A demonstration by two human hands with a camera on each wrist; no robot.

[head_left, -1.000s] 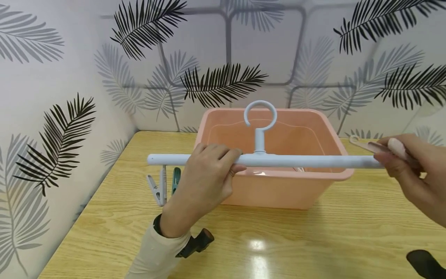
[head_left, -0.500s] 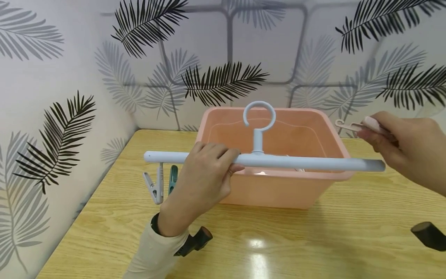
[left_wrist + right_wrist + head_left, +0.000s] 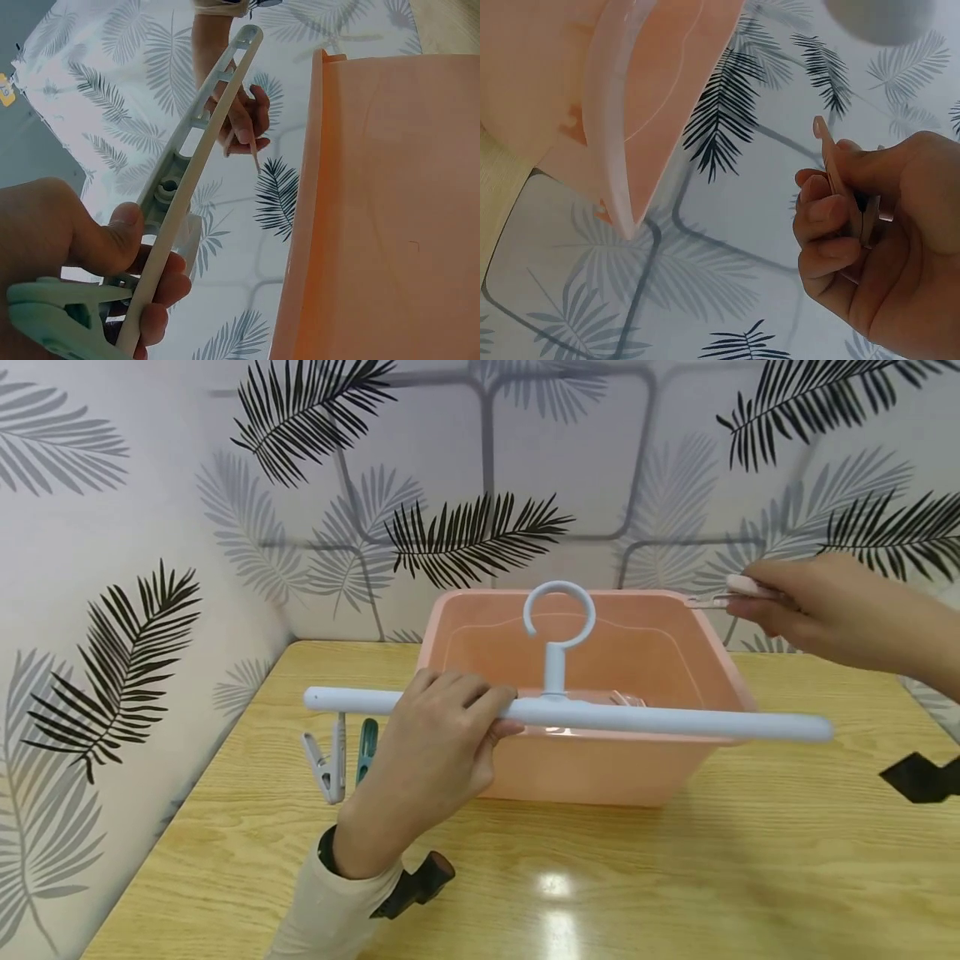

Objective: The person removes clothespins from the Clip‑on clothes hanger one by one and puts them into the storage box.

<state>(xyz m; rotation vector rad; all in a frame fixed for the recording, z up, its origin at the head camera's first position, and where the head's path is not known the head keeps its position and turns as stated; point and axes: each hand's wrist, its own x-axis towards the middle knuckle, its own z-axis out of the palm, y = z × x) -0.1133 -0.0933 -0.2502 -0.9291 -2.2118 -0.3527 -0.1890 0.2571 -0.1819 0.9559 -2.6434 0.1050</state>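
My left hand grips the pale blue bar of a hanger left of its round hook, holding it up before a pink basin. A grey-white clothespin and a green clothespin hang below the bar's left end. In the left wrist view, the hanger's ribbed underside shows, with a pale green clothespin near the hand. My right hand pinches a pale pink clothespin with a small hooked tip, apart from the hanger, near the basin's far right corner.
The basin stands on the wooden table close to the leaf-patterned backdrop. Some small clear or pale items lie inside it. Dark wrist camera mounts jut out near both wrists.
My right hand, with the pale pink clothespin, has moved up and to the left, away from the hanger's right end towards the basin. That end has dipped slightly; my left hand keeps its grip.
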